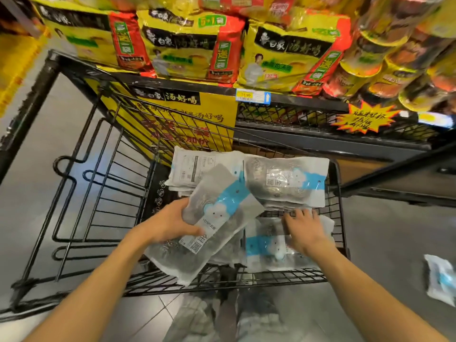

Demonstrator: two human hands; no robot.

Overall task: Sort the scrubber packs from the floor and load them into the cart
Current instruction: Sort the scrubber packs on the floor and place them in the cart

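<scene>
Several packs already lie in the cart [341,183] — most of the loading looks done. The left hand [170,222] has its fingers clamped on one pack [214,218] over the basket; the right hand [304,230] presses a loaded pack [265,245], fingers spread. One stray pack [441,277] remains on the floor.

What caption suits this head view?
Left hand holds a scrubber pack over the cart; right hand arranges packs inside.

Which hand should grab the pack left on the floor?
Right, probably. The floor pack lies on the right hand's side, and that hand only rests flat on a cart pack; the left hand holds one.
</scene>
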